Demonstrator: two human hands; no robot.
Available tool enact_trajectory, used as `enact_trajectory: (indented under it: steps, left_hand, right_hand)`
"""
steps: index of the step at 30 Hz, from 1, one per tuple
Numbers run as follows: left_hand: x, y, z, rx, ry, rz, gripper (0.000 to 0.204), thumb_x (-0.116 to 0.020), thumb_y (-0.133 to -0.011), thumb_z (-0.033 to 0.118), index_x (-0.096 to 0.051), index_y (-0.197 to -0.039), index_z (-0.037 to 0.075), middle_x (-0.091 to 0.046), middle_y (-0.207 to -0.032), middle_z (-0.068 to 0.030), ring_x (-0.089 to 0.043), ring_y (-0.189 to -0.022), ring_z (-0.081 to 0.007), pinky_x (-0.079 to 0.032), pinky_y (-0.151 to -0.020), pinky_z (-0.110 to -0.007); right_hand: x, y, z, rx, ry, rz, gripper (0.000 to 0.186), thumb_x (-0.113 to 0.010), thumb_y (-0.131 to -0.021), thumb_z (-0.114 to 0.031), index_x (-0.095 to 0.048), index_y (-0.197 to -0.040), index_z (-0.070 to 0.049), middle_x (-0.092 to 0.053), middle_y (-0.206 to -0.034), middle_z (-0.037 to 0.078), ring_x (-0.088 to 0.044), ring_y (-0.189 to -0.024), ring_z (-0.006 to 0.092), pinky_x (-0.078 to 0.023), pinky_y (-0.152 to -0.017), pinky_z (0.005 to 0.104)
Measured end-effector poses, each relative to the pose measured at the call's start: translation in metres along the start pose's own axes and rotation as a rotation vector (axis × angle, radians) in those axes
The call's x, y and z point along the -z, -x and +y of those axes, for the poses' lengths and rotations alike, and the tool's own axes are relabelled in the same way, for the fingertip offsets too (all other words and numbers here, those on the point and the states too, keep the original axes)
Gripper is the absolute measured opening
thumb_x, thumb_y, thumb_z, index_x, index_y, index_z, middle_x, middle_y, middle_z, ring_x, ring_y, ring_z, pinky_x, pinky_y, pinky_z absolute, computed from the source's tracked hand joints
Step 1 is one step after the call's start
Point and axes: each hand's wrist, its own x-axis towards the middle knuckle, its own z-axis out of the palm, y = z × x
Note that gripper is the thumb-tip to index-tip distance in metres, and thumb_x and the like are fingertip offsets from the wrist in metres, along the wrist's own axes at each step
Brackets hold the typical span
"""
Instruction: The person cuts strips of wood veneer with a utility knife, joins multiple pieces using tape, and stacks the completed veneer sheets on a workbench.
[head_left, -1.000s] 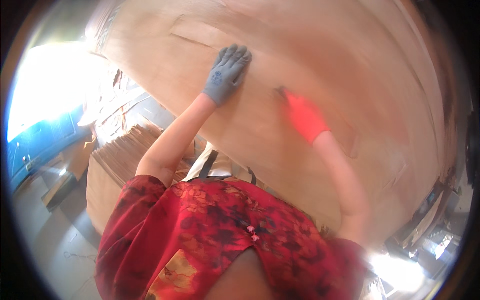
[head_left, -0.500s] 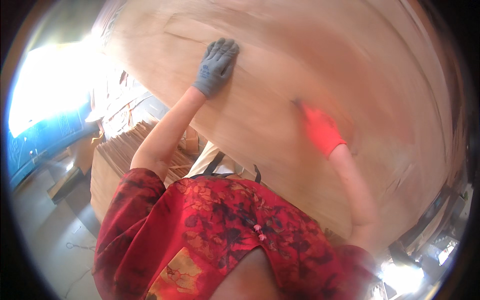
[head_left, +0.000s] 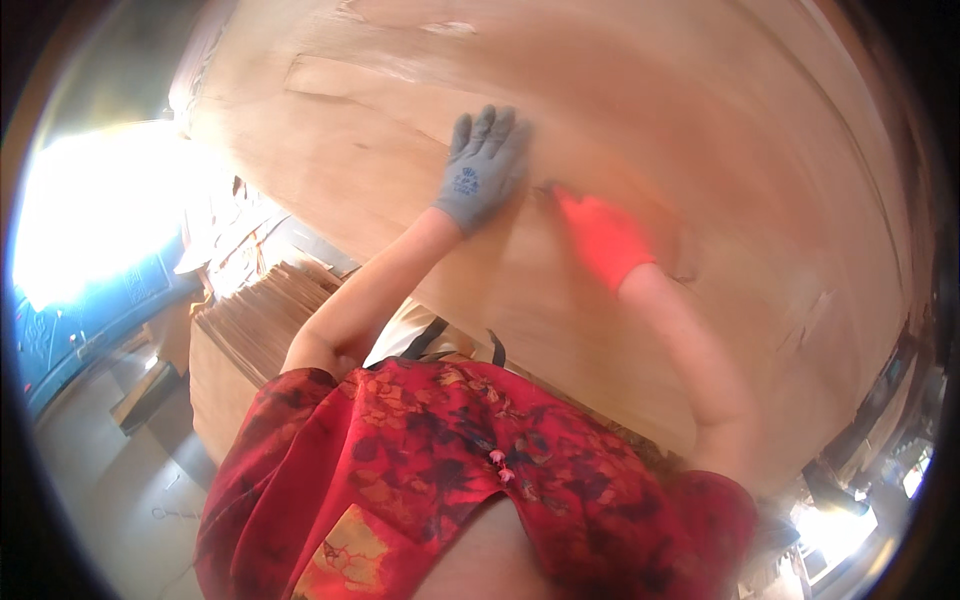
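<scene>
A large, pale brown wood veneer sheet [head_left: 540, 320] spreads out in front of me, with cracks and torn spots in its surface. My left hand [head_left: 483, 172], in a grey glove, rests on the sheet with its fingers stretched out and holds nothing. Close to its right is my right hand [head_left: 607, 240], in a bright red-orange glove and blurred by motion. Its fingers are closed on a small dark tool [head_left: 545, 190], whose tip points left towards the grey glove. The tool is too small and smeared to name its kind.
Left of the sheet stands a stack of thin wood sheets [head_left: 262, 318]. Beyond it is a blue panel-like surface [head_left: 100, 305] beneath a bright opening [head_left: 95, 210]. Grey floor [head_left: 95, 460] shows at the lower left. Blurred clutter [head_left: 835, 500] lies past the sheet's right edge.
My left hand has moved right and slightly nearer across the sheet. The right hand with the dark tool has shifted left and a little farther away, so the hands are closer together.
</scene>
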Motion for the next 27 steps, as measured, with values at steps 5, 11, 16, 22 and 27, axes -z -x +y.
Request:
enact_trajectory:
  steps: [5,11,16,22,27]
  left_hand:
    - [0.001,0.002,-0.003,-0.01,-0.063,-0.011,0.054,-0.046,-0.103,0.034,-0.044,-0.153,0.013,-0.037,-0.16,-0.0155,-0.029,-0.151,-0.0341,-0.016,-0.123,-0.053]
    - [0.003,0.003,-0.002,-0.001,-0.057,0.024,0.051,-0.049,-0.102,0.033,-0.048,-0.149,0.013,-0.041,-0.158,-0.015,-0.033,-0.149,-0.0345,-0.019,-0.122,-0.053]
    - [0.004,0.001,-0.002,-0.01,-0.066,0.033,0.051,-0.049,-0.102,0.034,-0.049,-0.149,0.013,-0.042,-0.157,-0.0153,-0.033,-0.149,-0.0351,-0.02,-0.121,-0.053]
    - [0.005,0.003,-0.004,-0.011,-0.075,0.017,0.052,-0.048,-0.103,0.034,-0.046,-0.151,0.014,-0.04,-0.158,-0.016,-0.032,-0.149,-0.0357,-0.017,-0.122,-0.054]
    - [0.005,0.0,-0.003,-0.031,-0.066,0.037,0.051,-0.048,-0.102,0.033,-0.048,-0.149,0.013,-0.043,-0.155,-0.0182,-0.033,-0.147,-0.0385,-0.017,-0.121,-0.056]
  right_hand:
    - [-0.03,0.002,0.026,0.017,-0.076,0.004,0.06,-0.045,-0.096,-0.004,-0.04,-0.153,-0.024,-0.063,-0.115,0.015,-0.065,-0.104,0.0335,-0.054,-0.085,0.045]
    - [-0.013,0.034,0.062,-0.002,0.026,-0.05,0.061,-0.047,-0.095,-0.004,-0.044,-0.15,-0.028,-0.063,-0.108,0.011,-0.065,-0.099,0.0313,-0.053,-0.082,0.0429]
    - [-0.018,0.051,0.085,-0.044,0.074,-0.093,0.055,-0.049,-0.096,-0.01,-0.046,-0.147,-0.03,-0.064,-0.103,0.008,-0.065,-0.097,0.0264,-0.052,-0.08,0.0408]
    - [-0.015,0.081,0.114,-0.067,0.131,-0.102,0.05,-0.055,-0.098,-0.023,-0.047,-0.146,-0.03,-0.064,-0.1,0.007,-0.065,-0.098,0.0222,-0.051,-0.079,0.0381]
    - [-0.02,0.108,0.164,-0.014,0.069,-0.052,0.049,-0.059,-0.095,-0.022,-0.052,-0.143,-0.028,-0.064,-0.109,0.009,-0.064,-0.101,0.028,-0.053,-0.081,0.0432]
